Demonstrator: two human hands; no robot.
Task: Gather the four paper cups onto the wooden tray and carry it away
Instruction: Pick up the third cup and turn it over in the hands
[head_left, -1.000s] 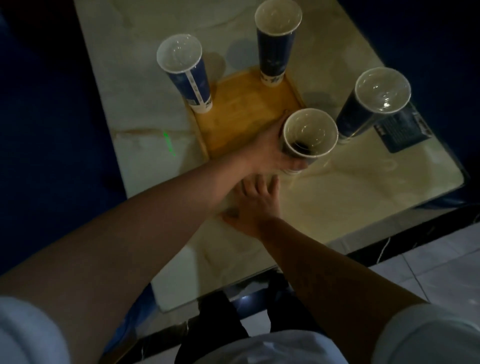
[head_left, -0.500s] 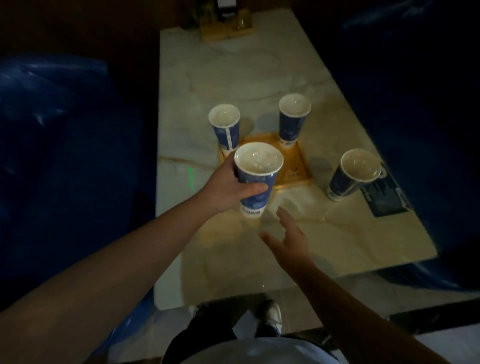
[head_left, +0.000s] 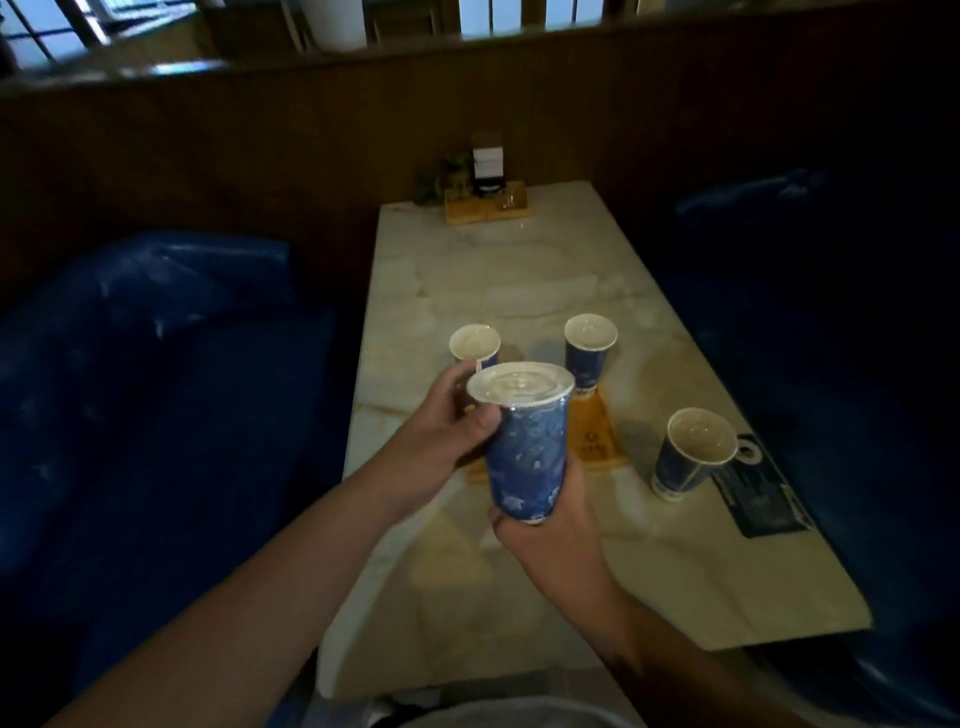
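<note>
I hold a blue paper cup (head_left: 527, 447) with a clear lid up in the air above the table. My left hand (head_left: 441, 431) grips its upper side and my right hand (head_left: 550, 525) cups its base. Behind it lies the wooden tray (head_left: 595, 441), mostly hidden by the raised cup. A second cup (head_left: 475, 345) stands at the tray's far left and a third cup (head_left: 589, 353) at its far right corner. The fourth cup (head_left: 688, 452) stands on the table right of the tray, apart from it.
The marble table (head_left: 519, 280) runs away from me between blue benches (head_left: 156, 389) on both sides. A dark card (head_left: 761, 493) lies by the right-hand cup. A wooden holder with a small sign (head_left: 485, 202) sits at the table's far end against the wooden wall.
The cup has been lifted from the table near the tray's front and raised toward me. My right hand came off the table and closed under its base. The view tilted up.
</note>
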